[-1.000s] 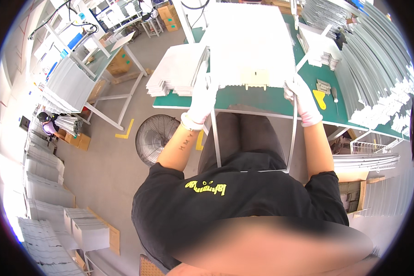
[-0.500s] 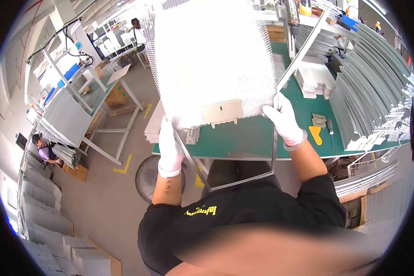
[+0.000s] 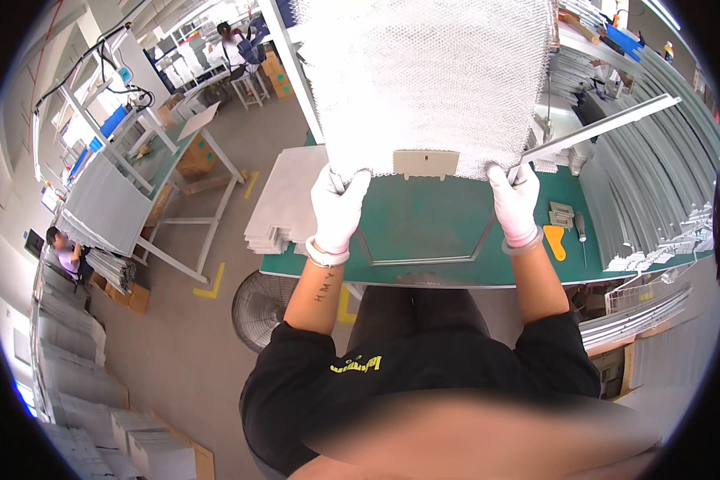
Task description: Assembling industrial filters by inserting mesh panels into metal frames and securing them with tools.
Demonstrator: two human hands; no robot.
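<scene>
Mesh filter panel (image 3: 424,80) held up over green tabletop (image 3: 424,224). Left hand (image 3: 338,210) grip clamped on its bottom edge. Right hand (image 3: 515,204) likewise.

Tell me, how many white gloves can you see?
2. One glove is on the left hand, gripping the lower left edge of the white mesh panel. The other is on the right hand, gripping its lower right edge. More could be hidden behind the panel.

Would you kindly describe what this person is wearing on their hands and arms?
Both the left hand and the right hand wear white gloves with a pale band at each wrist. The forearms are bare, the left one bearing small dark tattooed lettering. Short black sleeves cover the upper arms.
</scene>
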